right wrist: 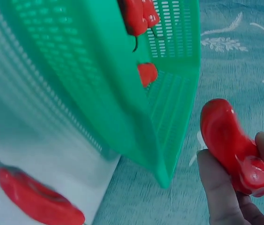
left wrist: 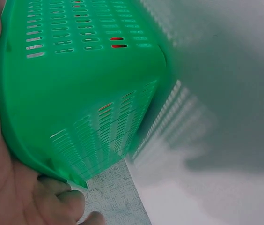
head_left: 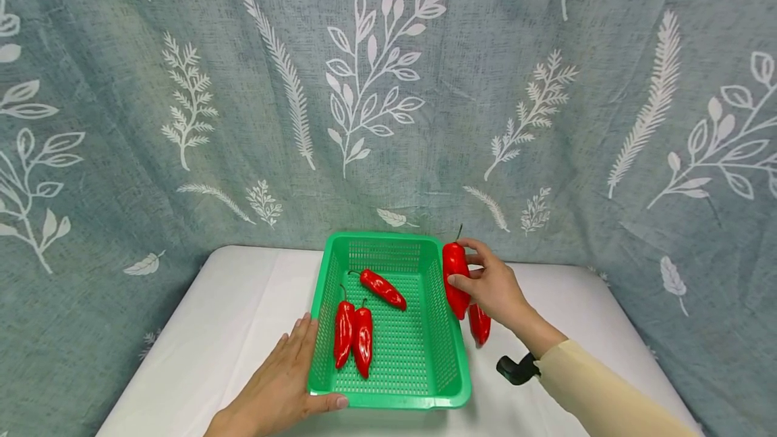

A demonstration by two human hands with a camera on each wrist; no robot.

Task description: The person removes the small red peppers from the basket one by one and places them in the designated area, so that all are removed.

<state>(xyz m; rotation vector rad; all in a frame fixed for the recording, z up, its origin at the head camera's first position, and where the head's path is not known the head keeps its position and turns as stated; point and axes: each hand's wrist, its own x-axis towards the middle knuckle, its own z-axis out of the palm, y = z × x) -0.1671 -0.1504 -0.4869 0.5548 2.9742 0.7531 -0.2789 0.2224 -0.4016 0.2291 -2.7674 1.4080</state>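
Note:
A green perforated basket (head_left: 419, 400) sits on the table, with several red chili peppers (head_left: 363, 342) lying inside, toward its left half. My left hand (head_left: 279, 373) rests along the basket's left rim near the front corner, fingers straight and thumb on the front edge. In the left wrist view the palm touches the basket's rim (left wrist: 10, 117). Over the basket's right rim my right hand (head_left: 494, 285) pinches another red chili pepper (head_left: 455, 278) between thumb and fingers, stem up. The right wrist view shows this held pepper (right wrist: 228, 140) apart from the basket wall.
Just right of the basket one more red pepper (head_left: 479, 324) lies on the white tablecloth (head_left: 255, 309), partly hidden in the head view by the right hand and held pepper. Behind the table hangs a grey-green curtain (head_left: 388, 120) printed with white leaves.

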